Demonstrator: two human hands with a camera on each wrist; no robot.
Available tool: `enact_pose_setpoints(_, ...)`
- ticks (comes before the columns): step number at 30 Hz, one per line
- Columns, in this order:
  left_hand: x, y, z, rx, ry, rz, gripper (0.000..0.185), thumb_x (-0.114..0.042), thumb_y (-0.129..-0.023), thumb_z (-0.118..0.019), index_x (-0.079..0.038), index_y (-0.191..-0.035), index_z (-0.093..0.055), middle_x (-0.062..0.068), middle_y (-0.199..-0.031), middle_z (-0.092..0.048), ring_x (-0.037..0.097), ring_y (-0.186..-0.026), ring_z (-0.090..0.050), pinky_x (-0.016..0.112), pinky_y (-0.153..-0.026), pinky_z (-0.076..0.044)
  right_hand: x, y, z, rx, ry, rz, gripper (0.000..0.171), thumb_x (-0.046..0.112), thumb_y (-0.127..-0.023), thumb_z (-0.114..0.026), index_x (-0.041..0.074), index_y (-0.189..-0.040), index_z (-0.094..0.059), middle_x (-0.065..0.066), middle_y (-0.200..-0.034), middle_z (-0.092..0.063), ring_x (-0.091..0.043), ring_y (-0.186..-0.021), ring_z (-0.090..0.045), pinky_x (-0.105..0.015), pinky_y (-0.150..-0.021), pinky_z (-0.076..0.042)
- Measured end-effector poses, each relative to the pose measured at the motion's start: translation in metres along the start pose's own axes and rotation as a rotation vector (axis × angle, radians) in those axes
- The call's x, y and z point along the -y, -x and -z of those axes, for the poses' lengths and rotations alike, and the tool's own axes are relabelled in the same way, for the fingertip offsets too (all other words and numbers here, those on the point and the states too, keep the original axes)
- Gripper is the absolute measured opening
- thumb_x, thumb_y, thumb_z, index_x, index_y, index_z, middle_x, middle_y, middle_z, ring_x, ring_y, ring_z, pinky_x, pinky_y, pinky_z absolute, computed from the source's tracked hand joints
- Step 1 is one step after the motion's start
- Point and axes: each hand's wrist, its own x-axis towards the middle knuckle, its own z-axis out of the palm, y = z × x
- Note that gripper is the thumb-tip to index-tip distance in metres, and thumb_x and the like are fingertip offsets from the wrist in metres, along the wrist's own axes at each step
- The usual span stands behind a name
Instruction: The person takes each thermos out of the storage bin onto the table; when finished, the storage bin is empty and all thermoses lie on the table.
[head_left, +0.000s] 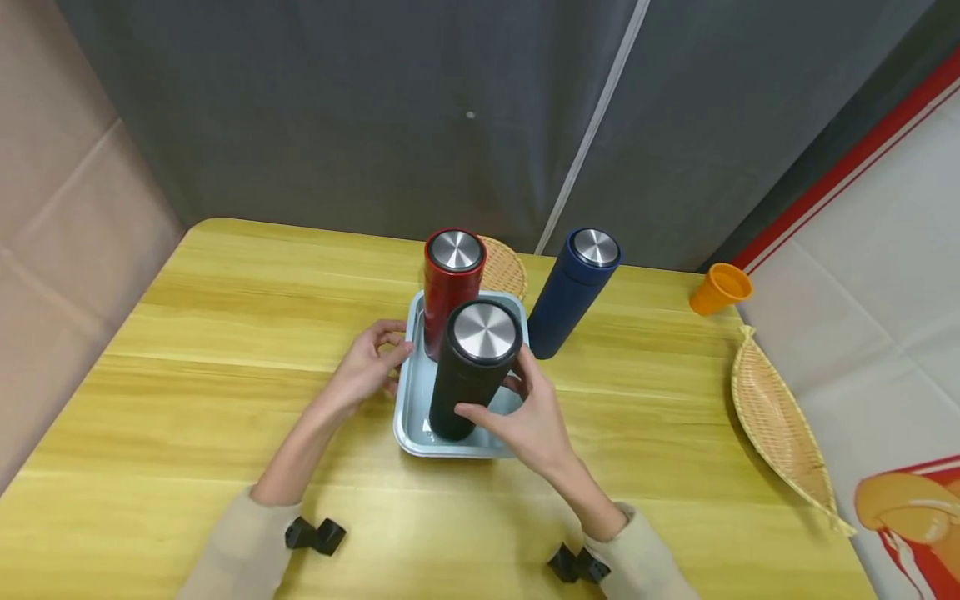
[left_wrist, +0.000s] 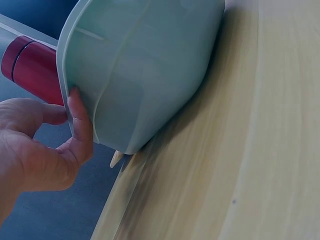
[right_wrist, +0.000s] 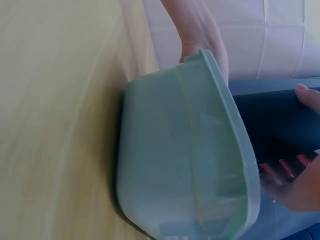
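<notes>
A light blue tray (head_left: pixel 411 408) lies mid-table with two steel-capped flasks standing in it: a red flask (head_left: pixel 450 287) at the back and a black flask (head_left: pixel 472 371) in front. My left hand (head_left: pixel 375 362) pinches the tray's left rim. In the left wrist view, the left hand (left_wrist: pixel 70 110) has its thumb on the outside of the tray (left_wrist: pixel 145 65), and the red flask (left_wrist: pixel 32 67) shows behind. My right hand (head_left: pixel 517 408) curls round the black flask's lower body. In the right wrist view, the right hand (right_wrist: pixel 300 185) is around the black flask (right_wrist: pixel 280 120), beyond the tray (right_wrist: pixel 185 160).
A dark blue flask (head_left: pixel 573 287) stands on the table just right of the tray. A round woven mat (head_left: pixel 504 267) lies behind it. An orange cup (head_left: pixel 720 287) and a long woven basket (head_left: pixel 780 425) sit along the right edge. A dark curtain hangs behind.
</notes>
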Motion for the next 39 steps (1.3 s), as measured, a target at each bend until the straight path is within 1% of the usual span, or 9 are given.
enact_pose_setpoints(7,0.001,0.000,-0.001,0.008,0.013,0.000,0.044,-0.007,-0.098,-0.053,0.007,-0.137,-0.037,0.023,-0.110,-0.049,0.018,-0.064,-0.056,0.037,-0.045,-0.056,0.003,-0.008,0.009,-0.035,-0.031,0.096,0.079,-0.004,-0.068,-0.084,0.009,-0.137,-0.048,-0.005,-0.129,-0.056,-0.023,-0.111,-0.056,-0.035,-0.087,-0.056)
enact_pose_setpoints(10,0.000,0.000,0.000,0.010,0.013,0.000,0.044,-0.008,-0.099,-0.051,0.007,-0.137,-0.036,0.024,-0.112,-0.048,0.019,-0.066,-0.057,0.036,-0.046,-0.056,0.006,-0.013,0.013,-0.042,-0.039,0.119,0.078,-0.006,-0.067,-0.084,0.008,-0.136,-0.049,-0.006,-0.128,-0.056,-0.024,-0.109,-0.056,-0.034,-0.083,-0.057)
enact_pose_setpoints(15,-0.001,0.001,0.001,0.015,0.014,0.003,0.043,-0.007,-0.099,-0.051,0.008,-0.137,-0.036,0.025,-0.113,-0.047,0.019,-0.065,-0.057,0.039,-0.047,-0.057,0.013,-0.017,0.020,-0.047,-0.033,0.111,0.074,-0.003,-0.068,-0.085,0.007,-0.133,-0.051,-0.006,-0.125,-0.059,-0.026,-0.101,-0.059,-0.033,-0.078,-0.059)
enact_pose_setpoints(20,-0.001,0.000,0.000,0.019,0.019,-0.009,0.043,-0.008,-0.100,-0.051,0.007,-0.136,-0.036,0.025,-0.113,-0.048,0.017,-0.062,-0.057,0.039,-0.047,-0.057,0.021,-0.017,0.030,-0.092,0.001,0.102,0.072,-0.001,-0.067,-0.086,0.006,-0.131,-0.053,-0.005,-0.120,-0.060,-0.025,-0.096,-0.059,-0.028,-0.075,-0.058)
enact_pose_setpoints(24,-0.001,0.000,0.000,0.022,0.021,-0.011,0.043,-0.007,-0.099,-0.051,0.008,-0.137,-0.035,0.025,-0.113,-0.048,0.017,-0.062,-0.058,0.038,-0.045,-0.056,0.027,-0.018,0.038,-0.125,0.001,0.106,0.071,-0.006,-0.066,-0.084,0.004,-0.129,-0.053,-0.005,-0.118,-0.060,-0.025,-0.097,-0.059,-0.028,-0.075,-0.059)
enact_pose_setpoints(28,0.001,0.002,0.000,0.021,0.030,-0.007,0.044,-0.007,-0.099,-0.051,0.008,-0.137,-0.035,0.025,-0.113,-0.048,0.017,-0.062,-0.058,0.038,-0.045,-0.056,0.034,-0.018,0.044,-0.147,-0.017,0.124,0.071,-0.011,-0.065,-0.082,0.002,-0.129,-0.054,-0.008,-0.117,-0.060,-0.027,-0.098,-0.060,-0.029,-0.074,-0.059)
enact_pose_setpoints(32,0.001,0.001,0.000,0.018,0.024,0.000,0.044,-0.008,-0.099,-0.051,0.008,-0.137,-0.035,0.025,-0.113,-0.048,0.018,-0.061,-0.059,0.039,-0.046,-0.056,0.039,-0.019,0.050,-0.160,-0.012,0.133,0.070,-0.012,-0.065,-0.081,0.002,-0.129,-0.054,-0.010,-0.115,-0.061,-0.026,-0.096,-0.061,-0.028,-0.072,-0.059)
enact_pose_setpoints(39,-0.001,0.001,0.000,0.016,0.018,0.010,0.043,-0.008,-0.099,-0.051,0.006,-0.137,-0.036,0.025,-0.114,-0.048,0.020,-0.064,-0.060,0.036,-0.047,-0.057,0.043,-0.021,0.058,-0.160,0.032,0.139,0.069,-0.011,-0.065,-0.082,0.002,-0.128,-0.055,-0.008,-0.115,-0.061,-0.026,-0.098,-0.060,-0.027,-0.075,-0.059)
